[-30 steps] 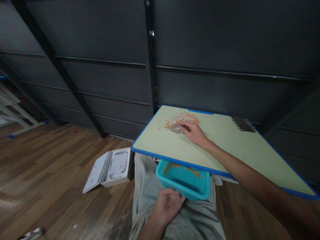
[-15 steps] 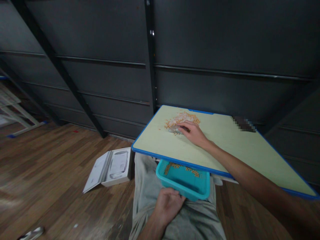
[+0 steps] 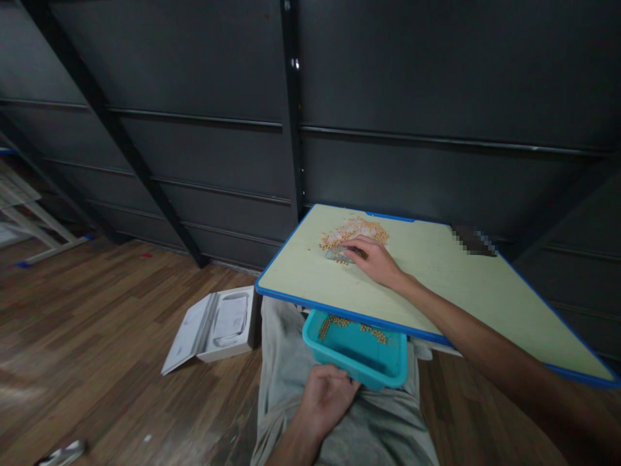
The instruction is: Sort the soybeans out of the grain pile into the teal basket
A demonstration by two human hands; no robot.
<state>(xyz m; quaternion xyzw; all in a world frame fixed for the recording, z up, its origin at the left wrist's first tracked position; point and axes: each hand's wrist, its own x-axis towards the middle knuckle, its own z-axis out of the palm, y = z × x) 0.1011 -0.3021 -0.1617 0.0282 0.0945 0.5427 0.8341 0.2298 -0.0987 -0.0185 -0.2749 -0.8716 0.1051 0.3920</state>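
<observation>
A pile of yellow-tan beans (image 3: 330,241), mixed with pale, clear-looking bits (image 3: 356,228), lies on the pale green tabletop (image 3: 301,275). My right hand (image 3: 376,259) rests at the near edge of this pile, its fingers curled toward the thumb. Whatever is between those fingertips is too small to make out. On my lap, partly under the table edge, sits a teal plastic tray (image 3: 356,372) with some beans (image 3: 339,320) along its far side. My left hand (image 3: 330,395) grips the near wall of this tray from below, its fingertips partly hidden.
A blue rim (image 3: 310,301) runs round the table. Behind stands a dark panelled wall (image 3: 204,149). An opened white box (image 3: 226,323) lies on the wooden floor (image 3: 130,310) to the left. A dark, pixelated object (image 3: 473,241) is at the table's far right.
My right hand has shifted very slightly at the pile, and a few beans near its fingertips sit differently. The left hand and tray have not moved.
</observation>
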